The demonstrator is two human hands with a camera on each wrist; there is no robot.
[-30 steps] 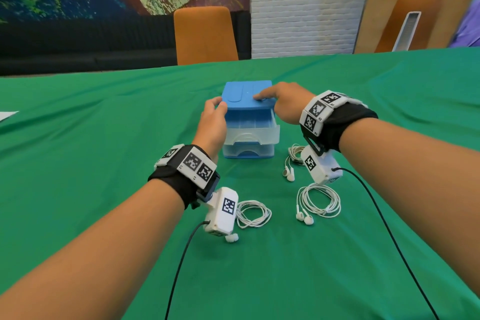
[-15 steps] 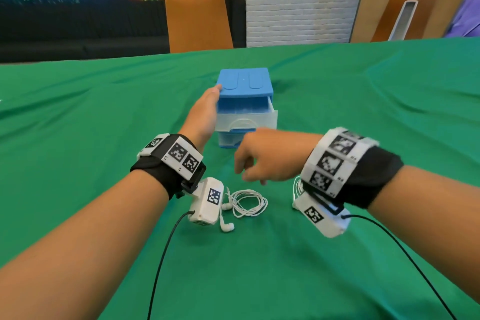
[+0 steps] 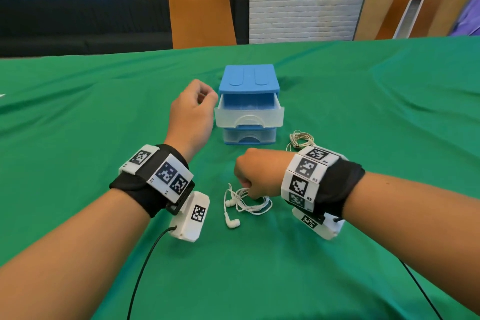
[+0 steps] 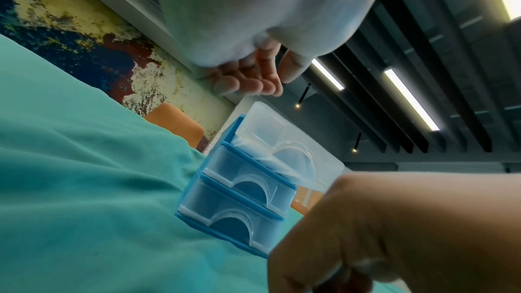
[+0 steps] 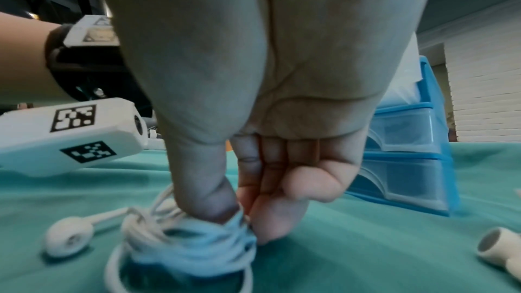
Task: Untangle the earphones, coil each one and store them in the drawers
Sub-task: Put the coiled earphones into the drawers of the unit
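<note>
A small blue drawer unit (image 3: pixel 248 78) stands mid-table with its clear top drawer (image 3: pixel 248 114) pulled out and nothing inside; the lower drawers (image 4: pixel 239 215) are pushed in. A coiled white earphone set (image 3: pixel 255 206) lies in front of it, one earbud (image 3: pixel 232 223) trailing towards me. My right hand (image 3: pixel 250 191) pinches this coil (image 5: pixel 194 237) between thumb and fingertips (image 5: pixel 265 228) on the cloth. My left hand (image 3: pixel 205 96) hovers just left of the open drawer, fingers (image 4: pixel 253 85) loosely curled and holding nothing. A second coil (image 3: pixel 298 140) lies right of the unit.
Green cloth (image 3: pixel 78 125) covers the whole table. An earbud of another set (image 5: pixel 496 246) lies just right of my right hand. Black cables (image 3: pixel 145 267) run from both wrist cameras towards me. An orange chair (image 3: pixel 202 15) stands beyond the far edge.
My right hand left the top of the drawer unit, came down towards me and pinched the near coil. My left hand let go of the unit's side and now hovers beside it.
</note>
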